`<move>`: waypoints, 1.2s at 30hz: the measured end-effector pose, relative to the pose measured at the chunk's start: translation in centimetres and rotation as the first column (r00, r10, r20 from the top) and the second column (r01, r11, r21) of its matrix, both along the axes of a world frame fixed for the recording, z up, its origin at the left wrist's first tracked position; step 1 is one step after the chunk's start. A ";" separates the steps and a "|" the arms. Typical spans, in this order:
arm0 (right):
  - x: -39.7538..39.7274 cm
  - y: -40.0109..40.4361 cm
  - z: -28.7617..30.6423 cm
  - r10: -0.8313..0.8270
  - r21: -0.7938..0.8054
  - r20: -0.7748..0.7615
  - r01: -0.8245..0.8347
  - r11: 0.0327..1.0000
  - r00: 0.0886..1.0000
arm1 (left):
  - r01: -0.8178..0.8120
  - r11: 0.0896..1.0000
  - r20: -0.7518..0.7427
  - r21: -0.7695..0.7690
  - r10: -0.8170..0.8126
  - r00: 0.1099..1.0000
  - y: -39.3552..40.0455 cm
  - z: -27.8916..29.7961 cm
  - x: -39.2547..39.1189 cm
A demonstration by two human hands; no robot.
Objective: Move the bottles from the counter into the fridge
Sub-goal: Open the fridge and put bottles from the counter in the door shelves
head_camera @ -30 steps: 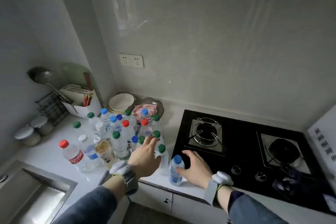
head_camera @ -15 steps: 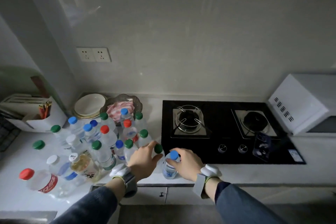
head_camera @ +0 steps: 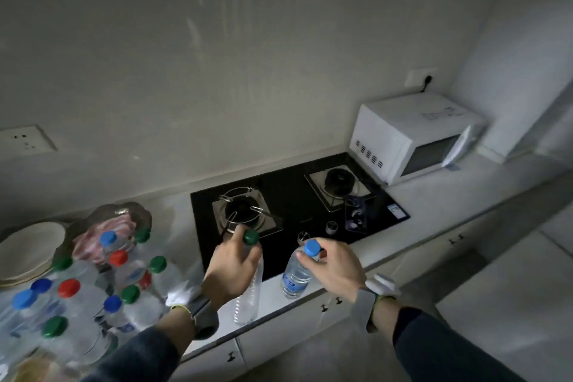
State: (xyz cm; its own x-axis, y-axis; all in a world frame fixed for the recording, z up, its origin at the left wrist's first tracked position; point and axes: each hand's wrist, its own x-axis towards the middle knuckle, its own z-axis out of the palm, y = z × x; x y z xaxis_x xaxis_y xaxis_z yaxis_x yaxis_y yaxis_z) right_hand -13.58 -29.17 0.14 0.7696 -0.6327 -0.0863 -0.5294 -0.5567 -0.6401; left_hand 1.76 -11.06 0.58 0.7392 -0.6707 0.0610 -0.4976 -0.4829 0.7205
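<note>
Pale grey stone makes up the counter (head_camera: 434, 195), which runs from the lower left edge up toward the right corner. A white microwave (head_camera: 412, 136) sits at its far right end against the wall, with a black glass stove (head_camera: 297, 195) set into the counter just left of it, near the middle. At the left end a crowd of clear plastic bottles (head_camera: 90, 288) stands upright, capped in green, blue and red, packed close together; behind them, toward the back edge, lie a stack of pale plates (head_camera: 28, 248) and a metal dish (head_camera: 105, 223). Over the front edge of the counter, by the stove's near left corner, the left hand (head_camera: 232, 270) grips the neck of a clear green-capped bottle (head_camera: 249, 285), fingers wrapped round it just below the cap, the bottle hanging tilted and seemingly lifted off the counter. Just to its right, the right hand (head_camera: 335, 267) pinches the top of a blue-capped bottle (head_camera: 296, 273) with a blue label, fingertips closed around the cap; whether its base touches the counter's front edge cannot be told.
</note>
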 end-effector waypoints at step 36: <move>-41.5 -40.0 8.2 -0.714 -0.123 -0.038 0.706 0.697 0.699 | 0.644 0.726 -0.272 -0.242 -0.688 0.673 -63.5 7.9 -31.1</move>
